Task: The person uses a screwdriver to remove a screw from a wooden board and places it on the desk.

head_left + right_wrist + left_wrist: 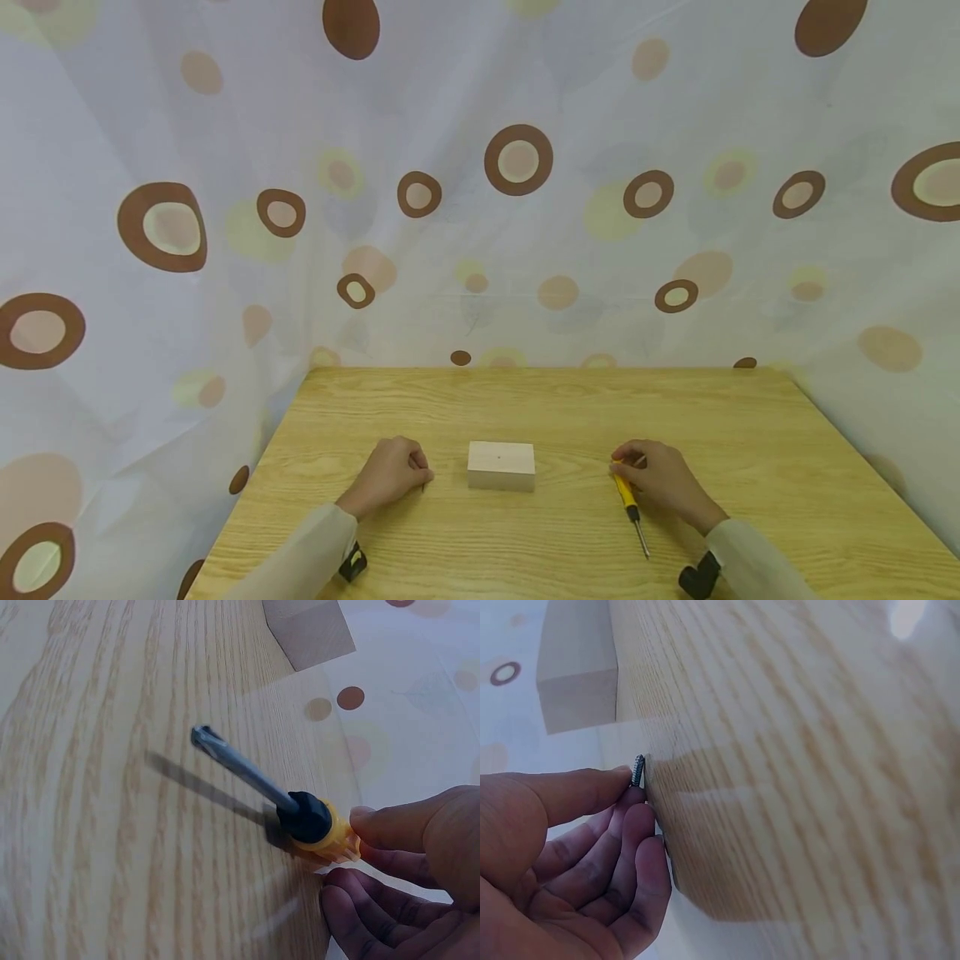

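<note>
Between thumb and forefinger my left hand (392,475) pinches a small metal screw (637,771), close above the table. Its threaded tip sticks out past the fingertips; the head is hidden. My right hand (666,482) holds a screwdriver (626,492) by its yellow and black handle, thumb and finger near the handle's end. The shaft (247,776) points toward the table's front, its tip close to the surface. A pale wooden block (501,467) lies on the table between both hands, touched by neither. One small dark spot shows on its top face.
The wood-grain table (525,550) reaches back to a white curtain (450,100) with brown and beige spots, which also hangs at both sides. Dark wrist cameras sit under the left sleeve (307,550) and the right sleeve (750,558).
</note>
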Available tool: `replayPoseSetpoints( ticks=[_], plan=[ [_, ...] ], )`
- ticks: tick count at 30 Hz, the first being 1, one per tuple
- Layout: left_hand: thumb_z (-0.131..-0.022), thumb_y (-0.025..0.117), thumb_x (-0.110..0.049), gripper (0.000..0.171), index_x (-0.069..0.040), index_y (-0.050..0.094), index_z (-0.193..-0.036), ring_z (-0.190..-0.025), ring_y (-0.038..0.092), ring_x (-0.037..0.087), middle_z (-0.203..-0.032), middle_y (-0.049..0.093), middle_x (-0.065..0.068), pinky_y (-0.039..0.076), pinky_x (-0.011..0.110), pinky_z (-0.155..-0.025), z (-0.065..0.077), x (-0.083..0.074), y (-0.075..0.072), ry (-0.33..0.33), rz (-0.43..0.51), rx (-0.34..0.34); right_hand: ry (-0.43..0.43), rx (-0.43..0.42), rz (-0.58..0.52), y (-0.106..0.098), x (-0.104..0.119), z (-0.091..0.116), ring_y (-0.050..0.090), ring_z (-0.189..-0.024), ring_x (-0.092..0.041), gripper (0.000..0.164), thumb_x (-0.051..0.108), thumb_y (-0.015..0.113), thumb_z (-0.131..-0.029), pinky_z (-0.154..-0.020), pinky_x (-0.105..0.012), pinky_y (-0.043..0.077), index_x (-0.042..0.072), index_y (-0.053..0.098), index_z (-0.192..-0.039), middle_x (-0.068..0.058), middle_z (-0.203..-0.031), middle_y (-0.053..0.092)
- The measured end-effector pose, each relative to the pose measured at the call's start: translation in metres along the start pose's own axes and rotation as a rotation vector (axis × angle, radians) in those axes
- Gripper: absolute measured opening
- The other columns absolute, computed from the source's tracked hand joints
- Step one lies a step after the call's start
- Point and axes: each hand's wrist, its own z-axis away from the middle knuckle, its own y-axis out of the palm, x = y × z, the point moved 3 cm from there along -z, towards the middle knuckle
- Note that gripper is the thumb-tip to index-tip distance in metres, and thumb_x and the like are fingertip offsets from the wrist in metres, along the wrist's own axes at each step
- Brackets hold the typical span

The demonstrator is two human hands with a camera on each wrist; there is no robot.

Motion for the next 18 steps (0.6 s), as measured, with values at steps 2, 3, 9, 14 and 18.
replayPoseSetpoints(
  ticks=[2,3,9,14,18],
  plan=[
    [-0.088,0.083,-0.011,0.012,-0.008,0.074,-0.081,-0.065,0.061,0.008,-0.075,0.069,-0.003,0.053,0.027,-0.059,0.0001,0.0006,-0.0002,-0.002,0.004,0.006,0.009,0.001,-0.005,0.0005,-0.0006,-0.0002,0.063,-0.081,-0.014,0.020,0.021,0.075,-0.096,-0.063,-0.025,0.055,0.005,0.074,-0.107,0.002,-0.091,0.069],
    [-0.088,0.082,-0.011,0.011,-0.008,0.074,-0.081,-0.065,0.061,0.008,-0.075,0.069,-0.003,0.053,0.027,-0.059,0.0002,0.0008,-0.0004,-0.007,0.009,0.009,0.011,0.003,-0.009,0.0006,-0.0006,-0.0001,0.063,-0.081,-0.014,0.020,0.021,0.075,-0.097,-0.062,-0.025,0.055,0.005,0.074,-0.108,0.001,-0.091,0.069],
    [-0.091,0.079,-0.011,0.009,-0.008,0.076,-0.083,-0.065,0.061,0.009,-0.076,0.069,-0.003,0.053,0.029,-0.059,-0.0002,0.0009,-0.0028,-0.032,0.023,0.006,0.033,0.022,-0.074,-0.0004,0.0026,0.0016,0.065,-0.080,-0.016,0.021,0.019,0.073,-0.098,-0.060,-0.027,0.057,0.002,0.073,-0.111,-0.003,-0.094,0.070],
    [-0.094,0.076,-0.013,0.010,-0.008,0.076,-0.086,-0.062,0.058,0.010,-0.077,0.069,-0.003,0.051,0.028,-0.056,-0.0026,0.0018,-0.0057,-0.058,0.018,0.008,0.031,0.025,-0.088,-0.0022,0.0005,-0.0004,0.066,-0.081,-0.016,0.022,0.019,0.072,-0.099,-0.061,-0.027,0.058,0.002,0.073,-0.112,-0.003,-0.096,0.071],
    [-0.097,0.072,-0.012,0.010,-0.008,0.076,-0.088,-0.059,0.056,0.011,-0.077,0.068,-0.003,0.050,0.028,-0.054,-0.0027,0.0028,-0.0075,-0.068,0.032,0.019,0.038,0.026,-0.085,-0.0028,-0.0017,-0.0024,0.066,-0.081,-0.016,0.021,0.019,0.071,-0.100,-0.062,-0.027,0.058,0.002,0.073,-0.113,-0.003,-0.097,0.071]
  ],
)
